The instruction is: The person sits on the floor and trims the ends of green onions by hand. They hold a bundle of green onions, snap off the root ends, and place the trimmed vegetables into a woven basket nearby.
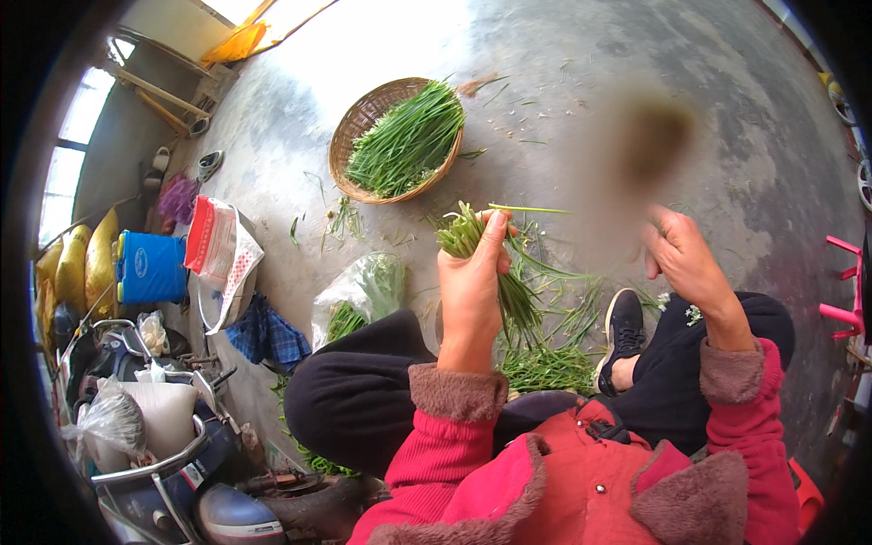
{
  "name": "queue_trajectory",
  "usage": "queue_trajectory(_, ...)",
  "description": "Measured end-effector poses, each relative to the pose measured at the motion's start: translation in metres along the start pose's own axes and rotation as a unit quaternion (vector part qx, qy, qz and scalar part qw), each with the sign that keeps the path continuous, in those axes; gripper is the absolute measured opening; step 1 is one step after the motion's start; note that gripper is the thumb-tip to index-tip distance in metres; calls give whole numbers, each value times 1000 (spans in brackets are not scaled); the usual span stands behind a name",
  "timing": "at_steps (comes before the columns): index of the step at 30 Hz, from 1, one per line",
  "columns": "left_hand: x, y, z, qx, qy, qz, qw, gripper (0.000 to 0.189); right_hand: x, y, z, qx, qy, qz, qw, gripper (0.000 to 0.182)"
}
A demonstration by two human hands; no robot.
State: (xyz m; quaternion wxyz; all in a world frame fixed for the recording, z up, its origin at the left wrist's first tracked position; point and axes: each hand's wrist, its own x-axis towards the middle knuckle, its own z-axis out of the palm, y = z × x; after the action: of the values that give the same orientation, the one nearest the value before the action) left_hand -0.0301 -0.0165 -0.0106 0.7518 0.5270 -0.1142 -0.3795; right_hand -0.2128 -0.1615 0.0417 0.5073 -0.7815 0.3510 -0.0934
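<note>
My left hand (pixel 473 279) is closed around a bundle of green flowering stalks (pixel 521 303), cut ends up, tops hanging down. One loose stalk (pixel 531 208) sticks out to the right from beside the thumb. To the right, my right hand (pixel 681 248) is raised above my knee with its fingers curled; whether it holds anything cannot be told. A wicker basket (pixel 347 146) with many green stalks (pixel 409 139) stands on the floor beyond my left hand. A pile of greens (pixel 548 368) lies between my legs.
A clear plastic bag of greens (pixel 361 293) is by my left knee. Farther left are a blue box (pixel 151 267), a red-and-white bag (pixel 221 245) and a parked motorcycle or scooter (pixel 238 518). Plant scraps litter the concrete floor. Something pink (pixel 848 317) stands at the right.
</note>
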Motion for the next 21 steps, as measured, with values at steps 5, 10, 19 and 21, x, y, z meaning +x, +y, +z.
queue_trajectory(5, 5, 7, -5, -93, 50, -54, 993, 13, 2, 10, -8, 74, 74, 8, 995, 29)
queue_trajectory(10, 4, 16, -11, -181, 97, 18, 979, 12, 4, 7, -23, 363, 229, 3, 903, 26)
queue_trajectory(19, 5, 12, -8, -67, 50, 65, 994, 8, 6, 24, -49, 598, 146, -78, 784, 23)
queue_trajectory(21, 3, 12, -7, -27, 35, 56, 997, 9, 6, 24, -50, 598, 137, -85, 785, 23)
